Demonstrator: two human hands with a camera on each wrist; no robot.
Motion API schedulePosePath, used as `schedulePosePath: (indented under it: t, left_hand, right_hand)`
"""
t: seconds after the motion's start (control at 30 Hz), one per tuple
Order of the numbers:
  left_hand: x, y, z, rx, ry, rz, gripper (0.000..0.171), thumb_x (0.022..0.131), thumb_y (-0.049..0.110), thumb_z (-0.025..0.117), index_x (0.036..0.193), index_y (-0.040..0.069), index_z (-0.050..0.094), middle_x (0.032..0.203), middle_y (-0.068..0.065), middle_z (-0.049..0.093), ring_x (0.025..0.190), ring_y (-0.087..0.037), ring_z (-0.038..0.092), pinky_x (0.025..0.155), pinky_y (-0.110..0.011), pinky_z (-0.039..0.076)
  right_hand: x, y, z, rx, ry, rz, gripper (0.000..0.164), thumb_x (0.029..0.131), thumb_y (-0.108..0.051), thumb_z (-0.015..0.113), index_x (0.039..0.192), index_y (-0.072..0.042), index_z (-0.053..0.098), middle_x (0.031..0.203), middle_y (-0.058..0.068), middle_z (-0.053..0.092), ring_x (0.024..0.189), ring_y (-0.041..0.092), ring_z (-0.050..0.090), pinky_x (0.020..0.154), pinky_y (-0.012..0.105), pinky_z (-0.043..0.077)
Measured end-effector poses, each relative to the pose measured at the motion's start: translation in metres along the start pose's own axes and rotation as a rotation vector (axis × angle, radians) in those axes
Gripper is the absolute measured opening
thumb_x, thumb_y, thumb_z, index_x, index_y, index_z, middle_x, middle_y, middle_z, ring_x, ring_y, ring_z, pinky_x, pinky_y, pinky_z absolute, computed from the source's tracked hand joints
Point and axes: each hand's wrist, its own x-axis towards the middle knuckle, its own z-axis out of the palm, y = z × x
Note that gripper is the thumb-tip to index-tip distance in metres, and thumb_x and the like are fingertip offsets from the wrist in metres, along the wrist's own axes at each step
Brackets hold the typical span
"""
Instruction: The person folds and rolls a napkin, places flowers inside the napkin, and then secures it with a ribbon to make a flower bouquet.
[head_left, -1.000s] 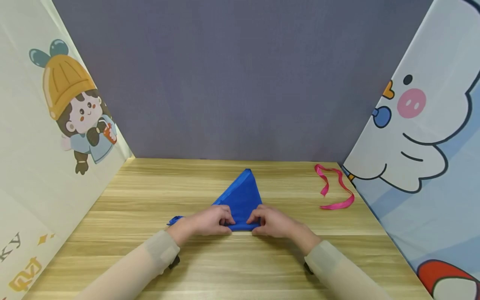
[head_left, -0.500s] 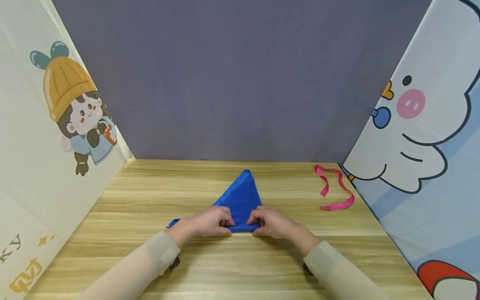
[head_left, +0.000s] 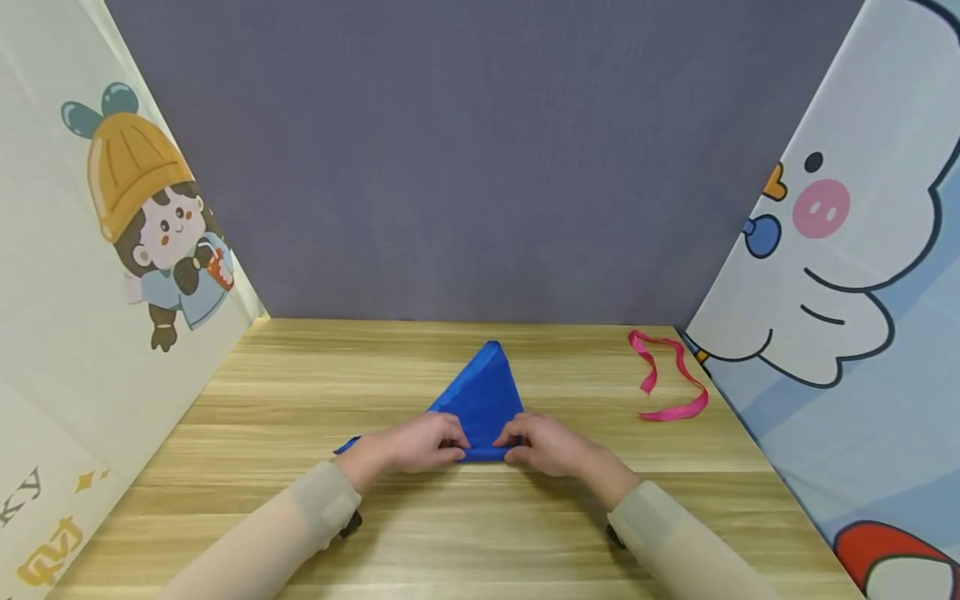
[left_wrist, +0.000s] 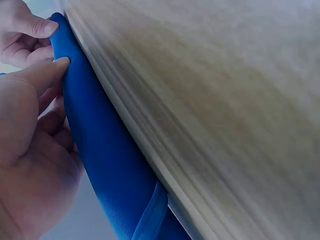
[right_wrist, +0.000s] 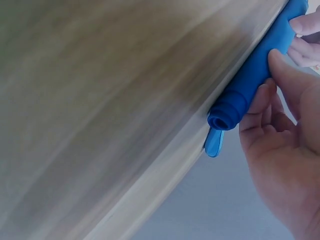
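Observation:
A blue cloth [head_left: 483,408] lies on the table, its far part a flat triangle pointing away from me and its near edge rolled into a tube. My left hand [head_left: 423,442] pinches the roll left of its middle, and my right hand [head_left: 551,443] pinches it at the right. In the right wrist view the rolled cloth [right_wrist: 250,82] shows a spiral end beside my right hand [right_wrist: 285,125]. Along the left wrist view the rolled cloth [left_wrist: 100,135] runs past the thumb of my left hand [left_wrist: 35,135]. A blue tip sticks out behind my left wrist.
A pink ribbon [head_left: 693,400] lies loosely curved at the table's far right. Light wood tabletop [head_left: 480,533] spreads around the cloth. A grey panel [head_left: 480,167] stands behind, with cartoon-printed panels at left and right.
Both hands stay in nearly the same place on the roll. The thumbs have shifted slightly up against the rolled edge, which sits a little farther from me than half a second ago.

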Motion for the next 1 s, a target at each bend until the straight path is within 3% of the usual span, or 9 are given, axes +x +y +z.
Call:
schedulePosePath:
  t: [0.3,0.43,0.63,0.73,1.0]
  left_hand:
    - [0.0010,0.0026,0.0001,0.042,0.005,0.020,0.020,0.110,0.009,0.064,0.118,0.002,0.081,0.111,-0.007,0.079,0.104,-0.016,0.071,0.095,-0.030,0.060]
    - [0.0023,0.0012,0.0015,0.014,0.005,-0.033,0.020,0.111,0.010,0.063,0.119,0.003,0.080,0.114,-0.007,0.079,0.108,-0.019,0.073,0.097,-0.034,0.061]
    - [0.0038,0.0023,0.0027,-0.116,0.017,-0.127,0.014,0.110,0.008,0.065,0.124,0.011,0.068,0.096,0.000,0.074,0.084,-0.006,0.065,0.082,-0.028,0.056]
    - [0.0036,0.0029,0.0021,-0.105,0.024,-0.109,0.014,0.110,0.007,0.066,0.121,0.013,0.068,0.092,0.001,0.072,0.081,-0.005,0.061,0.080,-0.027,0.054]
    - [0.0027,0.0018,0.0034,0.064,0.108,0.004,0.013,0.106,0.010,0.074,0.112,0.011,0.084,0.107,0.000,0.067,0.100,-0.013,0.062,0.092,-0.029,0.057]
  right_hand:
    - [0.0015,-0.0033,-0.0006,-0.034,-0.001,0.019,0.014,0.106,-0.010,0.072,0.112,-0.018,0.082,0.109,-0.004,0.079,0.111,0.022,0.073,0.099,0.043,0.059]
    - [0.0036,-0.0052,-0.0005,-0.051,-0.003,0.043,0.014,0.106,-0.008,0.071,0.113,-0.016,0.081,0.111,-0.002,0.080,0.115,0.027,0.074,0.101,0.047,0.060]
    - [0.0052,-0.0047,0.0010,-0.014,0.015,0.050,0.015,0.106,-0.005,0.071,0.112,-0.019,0.071,0.103,-0.001,0.077,0.097,0.016,0.073,0.086,0.037,0.061]
    - [0.0049,-0.0042,0.0014,-0.010,0.029,0.039,0.013,0.105,-0.006,0.072,0.107,-0.018,0.073,0.103,-0.002,0.078,0.097,0.015,0.073,0.087,0.036,0.061]
    - [0.0011,-0.0044,0.0014,-0.071,0.078,-0.014,0.011,0.104,-0.006,0.074,0.106,-0.013,0.083,0.101,-0.002,0.067,0.095,0.015,0.065,0.087,0.033,0.058]
